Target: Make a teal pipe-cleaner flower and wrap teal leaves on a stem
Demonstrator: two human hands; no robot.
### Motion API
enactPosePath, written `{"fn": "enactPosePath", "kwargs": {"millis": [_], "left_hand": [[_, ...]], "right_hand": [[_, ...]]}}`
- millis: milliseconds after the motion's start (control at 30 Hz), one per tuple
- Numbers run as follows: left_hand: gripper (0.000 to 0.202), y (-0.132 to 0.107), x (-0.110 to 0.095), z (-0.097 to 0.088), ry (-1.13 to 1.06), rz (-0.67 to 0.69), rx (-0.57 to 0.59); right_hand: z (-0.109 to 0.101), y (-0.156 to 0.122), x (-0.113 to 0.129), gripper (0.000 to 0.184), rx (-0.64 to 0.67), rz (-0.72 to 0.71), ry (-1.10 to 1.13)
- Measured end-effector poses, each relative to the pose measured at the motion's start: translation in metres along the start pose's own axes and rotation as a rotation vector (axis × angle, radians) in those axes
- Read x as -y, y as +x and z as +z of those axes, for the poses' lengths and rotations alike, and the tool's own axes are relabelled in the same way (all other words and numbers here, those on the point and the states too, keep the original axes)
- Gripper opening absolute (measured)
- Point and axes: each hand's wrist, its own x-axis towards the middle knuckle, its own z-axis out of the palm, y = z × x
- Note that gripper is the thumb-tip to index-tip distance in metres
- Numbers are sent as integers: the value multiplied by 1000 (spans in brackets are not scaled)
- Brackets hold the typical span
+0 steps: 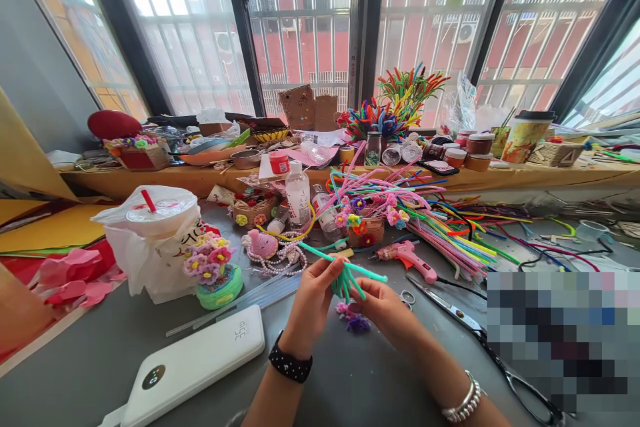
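Green pipe cleaners [345,280] are bunched between my two hands above the grey table, some bent downward and one long piece sticking out to both sides. My left hand [320,290] pinches the bunch between thumb and fingers. At its other side, my right hand [383,307] has its fingers closed on the lower ends of the same pipe cleaners. Beneath them on the table lies a small pink and purple fuzzy flower piece [354,319], partly hidden by my right hand. Just behind the hands rests a pink glue gun [407,259].
Large scissors [465,320] lie at the right. A white power bank [195,367], a bagged drink cup [163,227] and a green pot of crocheted-looking flowers [219,285] stand at the left. Loose pipe cleaners [450,247], bottles [299,193] and a bead string [285,260] crowd the back.
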Motion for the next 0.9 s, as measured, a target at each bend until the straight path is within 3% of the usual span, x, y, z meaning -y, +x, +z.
{"fn": "enactPosePath", "kwargs": {"millis": [333,633,767,900], "left_hand": [[17,-4,2,-2,76,-58,340],[18,-2,7,0,164,-112,295],[20,-2,10,1,142,-103,235],[21,-3,9,6,82,-86,190]], "right_hand": [[-23,4,28,24,34,1,-87],[-33,10,62,23,-52,-152,-313],[-27,9,56,21,-136,-120,-83],[-19,8,43,27,-116,15,139]]}}
